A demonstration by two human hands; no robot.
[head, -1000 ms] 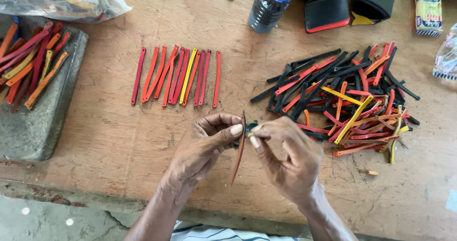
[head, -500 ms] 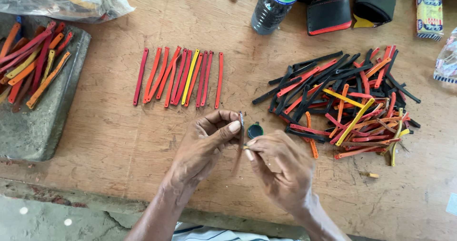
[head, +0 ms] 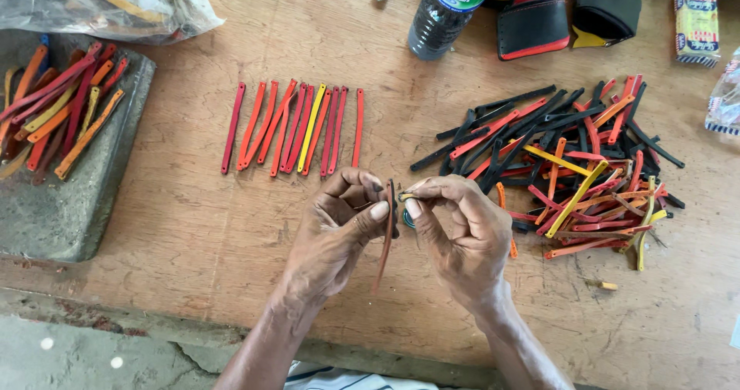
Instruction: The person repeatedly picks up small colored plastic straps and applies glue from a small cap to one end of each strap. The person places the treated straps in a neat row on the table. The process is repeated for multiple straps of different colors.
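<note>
My left hand (head: 335, 232) pinches the top of a dark red strip (head: 384, 247) that hangs down edge-on between my hands. My right hand (head: 462, 232) pinches something small at the strip's top end, and a small round greenish object (head: 407, 219) shows under its thumb. Both hands hover over the wooden tabletop (head: 193, 228). Beyond them lies a neat row of red, orange and yellow strips (head: 297, 128). To the right sits a loose pile of black, red, orange and yellow strips (head: 563, 166).
A grey stone slab (head: 69, 197) at the left carries more coloured strips (head: 58, 109), with a plastic bag (head: 108, 5) behind it. At the far edge stand a plastic bottle (head: 447, 12), black-and-red pouches (head: 532, 20) and small packets (head: 697, 24).
The strip has turned edge-on between my hands. My right hand rose and closed in on the strip's top end beside my left fingers.
</note>
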